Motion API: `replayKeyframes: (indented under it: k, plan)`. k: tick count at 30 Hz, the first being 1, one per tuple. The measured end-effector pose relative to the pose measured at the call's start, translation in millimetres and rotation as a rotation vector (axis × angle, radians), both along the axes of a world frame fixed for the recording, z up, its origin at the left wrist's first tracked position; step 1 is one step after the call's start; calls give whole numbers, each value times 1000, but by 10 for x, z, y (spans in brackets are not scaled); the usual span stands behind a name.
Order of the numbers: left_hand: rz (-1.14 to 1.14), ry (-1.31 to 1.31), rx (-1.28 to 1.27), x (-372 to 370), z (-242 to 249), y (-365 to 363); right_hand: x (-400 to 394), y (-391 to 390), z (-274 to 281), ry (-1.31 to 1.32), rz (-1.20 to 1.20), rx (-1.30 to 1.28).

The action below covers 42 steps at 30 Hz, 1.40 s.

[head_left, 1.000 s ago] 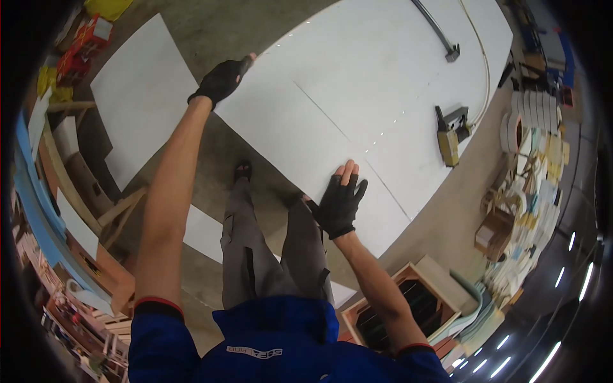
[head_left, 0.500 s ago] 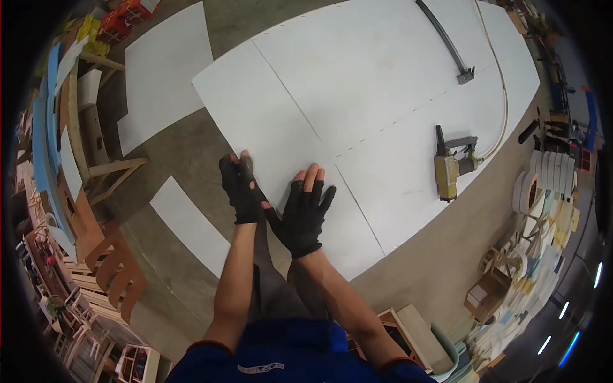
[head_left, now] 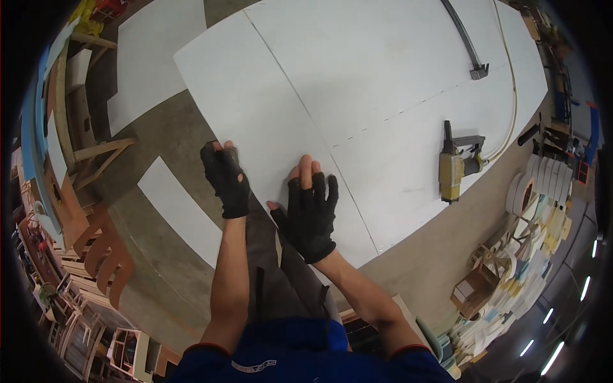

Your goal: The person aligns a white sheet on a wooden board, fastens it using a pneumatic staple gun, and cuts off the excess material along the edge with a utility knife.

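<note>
A large white board (head_left: 370, 64) lies in front of me, with a dark seam and a dashed line of staples or marks across it. My left hand (head_left: 225, 177), in a black fingerless glove, is at the board's near left edge, its fingers curled on that edge. My right hand (head_left: 310, 207), gloved the same way, rests flat on the board just left of the seam, fingers stretched out and thumb apart. To the right of it a yellow and black staple gun (head_left: 451, 172) lies on the board, clear of both hands.
A pale air hose (head_left: 511, 96) runs from the staple gun. A dark metal strip-like tool (head_left: 465, 38) lies farther back. White offcuts (head_left: 179, 207) are on the floor at left, beside a wooden stand (head_left: 102, 150). Stacked foam pieces (head_left: 523, 249) and a cardboard box (head_left: 474, 290) are at right.
My left hand has shifted left, slightly farther from my right hand, still at the board edge. My right hand stays flat on the board. The whole view has shifted slightly.
</note>
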State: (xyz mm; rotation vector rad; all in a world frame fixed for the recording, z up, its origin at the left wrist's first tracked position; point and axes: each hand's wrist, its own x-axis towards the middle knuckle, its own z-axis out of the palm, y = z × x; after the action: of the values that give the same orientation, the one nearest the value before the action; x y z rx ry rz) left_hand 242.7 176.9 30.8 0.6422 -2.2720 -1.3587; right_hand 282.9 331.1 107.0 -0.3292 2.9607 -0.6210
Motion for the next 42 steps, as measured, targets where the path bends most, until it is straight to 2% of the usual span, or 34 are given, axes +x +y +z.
replayKeyframes:
  k: [2, 4, 8, 10, 11, 14, 17, 19, 20, 23, 24, 25, 26, 27, 28, 30, 32, 33, 35, 36, 38, 40, 42]
  plan:
    - [37, 89, -61, -33, 42, 38, -4, 3, -20, 19, 35, 36]
    - [11, 67, -68, -22, 86, 27, -8, 20, -45, 56, 65, 56]
    - [-160, 56, -201, 202, 3, 25, -14, 35, -32, 25, 41, 59]
    - [-70, 24, 52, 255, 71, 272, 4, 44, -31, -15, 13, 57]
    - [-79, -101, 74, 330, -54, 276, 13, 51, -30, -21, 10, 55]
    - [-61, -36, 13, 269, 5, 366, 11, 91, -12, -28, -30, -1]
    - [-78, 11, 1, 292, -76, 338, 4, 264, 23, -46, 50, -93]
    - [-80, 23, 13, 299, -164, 317, -53, 575, 38, 6, 60, -216]
    - [-84, 35, 24, 317, -188, 302, -111, 797, 132, 12, 25, -100]
    - [-169, -44, 18, 393, -107, 208, -258, 1816, 197, 238, -251, -98]
    - [-164, -49, 21, 445, -99, 199, -294, 2225, 210, 284, -267, 50]
    - [-235, 49, 107, 505, -87, 195, -316, 2633, 208, 301, -316, 131]
    - [-305, 149, 190, 553, -73, 200, -412, 2833, 303, 305, -391, -25]
    - [-303, 146, 190, 607, -51, 229, -430, 3221, 319, 258, -367, 253]
    - [-292, 108, 205, 660, -25, 275, -491, 3434, 393, 223, -245, 429]
    - [-279, 70, 213, 751, -19, 341, -566, 3725, 442, 72, -136, 396]
    - [-233, 52, 227, 844, -91, 410, -612, 3913, 439, 37, -4, 364]
    - [-125, -4, 238, 818, -42, 443, -695, 3935, 417, -36, -44, 227]
    - [-109, -71, 213, 876, 141, 462, -778, 3970, 369, 238, 182, 458]
    - [-93, -133, 187, 929, 204, 489, -864, 4002, 251, 172, 184, 212]
    - [-144, -116, 222, 1069, 207, 552, -971, 3889, 209, 320, 341, 495]
    - [-189, -92, 255, 1164, 230, 570, -1041, 4004, 127, 296, 379, 532]
    - [-262, -191, 275, 1245, 268, 570, -1068, 4054, 105, 211, 403, 449]
